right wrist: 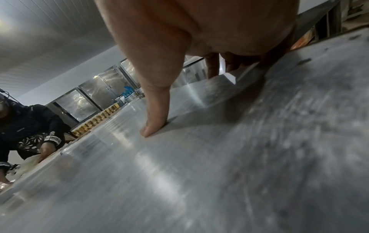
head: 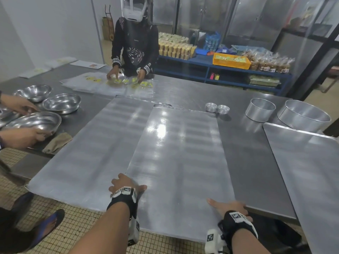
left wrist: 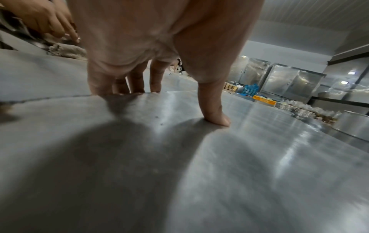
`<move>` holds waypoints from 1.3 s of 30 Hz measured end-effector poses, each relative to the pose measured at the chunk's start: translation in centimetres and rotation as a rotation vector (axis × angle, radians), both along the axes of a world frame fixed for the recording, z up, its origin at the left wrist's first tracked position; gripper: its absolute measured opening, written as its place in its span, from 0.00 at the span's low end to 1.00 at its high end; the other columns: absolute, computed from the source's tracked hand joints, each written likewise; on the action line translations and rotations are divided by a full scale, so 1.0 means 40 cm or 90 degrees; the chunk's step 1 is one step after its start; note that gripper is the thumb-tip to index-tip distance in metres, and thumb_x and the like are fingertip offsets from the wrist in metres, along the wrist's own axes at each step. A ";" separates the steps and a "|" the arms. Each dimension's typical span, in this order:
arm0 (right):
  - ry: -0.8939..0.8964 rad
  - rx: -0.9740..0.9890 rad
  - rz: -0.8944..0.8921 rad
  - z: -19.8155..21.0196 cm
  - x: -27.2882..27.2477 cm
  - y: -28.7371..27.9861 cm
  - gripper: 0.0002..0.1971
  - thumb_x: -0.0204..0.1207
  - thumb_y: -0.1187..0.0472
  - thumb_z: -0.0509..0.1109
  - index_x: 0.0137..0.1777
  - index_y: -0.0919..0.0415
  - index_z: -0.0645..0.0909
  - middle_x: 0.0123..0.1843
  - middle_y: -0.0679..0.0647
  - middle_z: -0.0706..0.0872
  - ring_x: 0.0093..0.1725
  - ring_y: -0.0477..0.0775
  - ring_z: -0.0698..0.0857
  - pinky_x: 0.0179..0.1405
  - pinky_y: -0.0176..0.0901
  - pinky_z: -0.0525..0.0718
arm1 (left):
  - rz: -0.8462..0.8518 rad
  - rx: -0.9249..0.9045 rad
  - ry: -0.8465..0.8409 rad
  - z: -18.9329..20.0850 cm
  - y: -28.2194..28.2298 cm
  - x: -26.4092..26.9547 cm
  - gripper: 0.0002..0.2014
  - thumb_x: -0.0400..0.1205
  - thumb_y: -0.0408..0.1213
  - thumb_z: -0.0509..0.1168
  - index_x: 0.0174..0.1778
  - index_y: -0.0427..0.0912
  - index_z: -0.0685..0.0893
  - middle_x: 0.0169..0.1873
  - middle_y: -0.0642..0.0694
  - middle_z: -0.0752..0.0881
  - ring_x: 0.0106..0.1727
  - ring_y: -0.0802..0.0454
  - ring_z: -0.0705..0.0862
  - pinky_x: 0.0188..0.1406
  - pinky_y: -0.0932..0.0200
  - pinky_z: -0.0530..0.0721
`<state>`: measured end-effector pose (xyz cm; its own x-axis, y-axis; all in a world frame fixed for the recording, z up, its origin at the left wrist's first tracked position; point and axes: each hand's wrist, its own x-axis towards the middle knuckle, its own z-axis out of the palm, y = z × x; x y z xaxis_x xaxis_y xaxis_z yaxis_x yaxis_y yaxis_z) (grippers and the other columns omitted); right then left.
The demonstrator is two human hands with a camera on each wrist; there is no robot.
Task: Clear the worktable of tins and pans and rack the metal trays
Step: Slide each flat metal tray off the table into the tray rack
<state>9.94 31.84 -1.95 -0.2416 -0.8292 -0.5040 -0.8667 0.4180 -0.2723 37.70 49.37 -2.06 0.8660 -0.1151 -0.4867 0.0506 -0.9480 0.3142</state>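
Note:
A large flat metal tray (head: 179,153) lies in the middle of the steel worktable (head: 253,162), its near end over the table's front edge. It overlaps a second tray (head: 91,143) on its left. My left hand (head: 126,185) grips its left edge, thumb (left wrist: 215,113) on top and fingers curled down over the rim. My right hand (head: 227,205) grips the right edge the same way, thumb (right wrist: 155,119) pressed on the tray (right wrist: 159,173). A third tray (head: 311,171) lies at the right.
Two round tins (head: 260,110) (head: 303,116) and stacks of small tart tins (head: 217,108) stand at the back right. At the left, another person's hands hold a metal bowl (head: 36,123) beside more bowls (head: 61,103) and a cloth (head: 57,143). A person (head: 134,52) works opposite.

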 end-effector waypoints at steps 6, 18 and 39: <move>-0.076 0.030 -0.007 0.008 -0.055 -0.026 0.66 0.44 0.35 0.89 0.74 0.71 0.62 0.70 0.68 0.78 0.66 0.68 0.83 0.63 0.54 0.84 | -0.012 0.026 0.000 0.012 0.001 -0.046 0.49 0.59 0.61 0.81 0.71 0.43 0.69 0.63 0.37 0.74 0.65 0.36 0.77 0.59 0.43 0.82; -0.088 0.041 -0.078 0.049 -0.269 -0.072 0.61 0.53 0.43 0.90 0.73 0.74 0.56 0.70 0.71 0.76 0.66 0.68 0.83 0.58 0.53 0.83 | -0.021 0.011 0.031 0.019 -0.067 -0.205 0.51 0.54 0.63 0.84 0.68 0.40 0.73 0.61 0.39 0.77 0.63 0.39 0.80 0.62 0.46 0.83; -0.073 0.205 0.144 0.015 -0.465 -0.065 0.73 0.27 0.22 0.78 0.77 0.61 0.76 0.76 0.56 0.80 0.72 0.55 0.81 0.66 0.39 0.79 | -0.361 0.136 0.097 0.021 -0.037 -0.337 0.39 0.72 0.76 0.60 0.72 0.54 0.81 0.72 0.46 0.80 0.71 0.43 0.80 0.70 0.55 0.78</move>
